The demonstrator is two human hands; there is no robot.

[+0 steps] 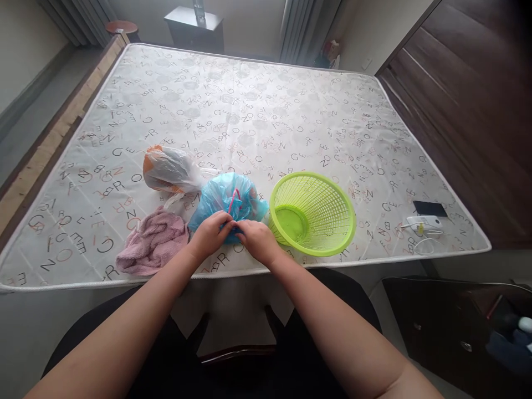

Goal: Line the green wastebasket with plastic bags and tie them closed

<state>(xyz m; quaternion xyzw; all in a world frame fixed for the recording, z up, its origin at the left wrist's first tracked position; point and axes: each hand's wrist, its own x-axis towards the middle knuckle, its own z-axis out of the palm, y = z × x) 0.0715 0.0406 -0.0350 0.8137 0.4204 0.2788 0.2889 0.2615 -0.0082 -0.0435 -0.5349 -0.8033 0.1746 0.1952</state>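
Observation:
A tied blue see-through plastic bag (216, 191) with something bulky in it rests on the mattress in front of me. From its gathered neck a thin pink string (233, 200) rises in a small loop. My left hand (211, 235) pinches at the lower end of the string, at the near side of the bag. Fingertips together, my right hand (258, 239) meets the left one at the same spot; the bit between them is mostly hidden. Just right of the bag stands a tilted lime-green plastic basket (332, 221), with nothing in it.
A white plastic bag (177, 172) with orange contents lies behind on the left. Nearer is a crumpled pink towel (153, 244). A dark phone (430, 208) and a white device with a cable (426, 224) sit at the right of the letter-printed mattress (266, 127).

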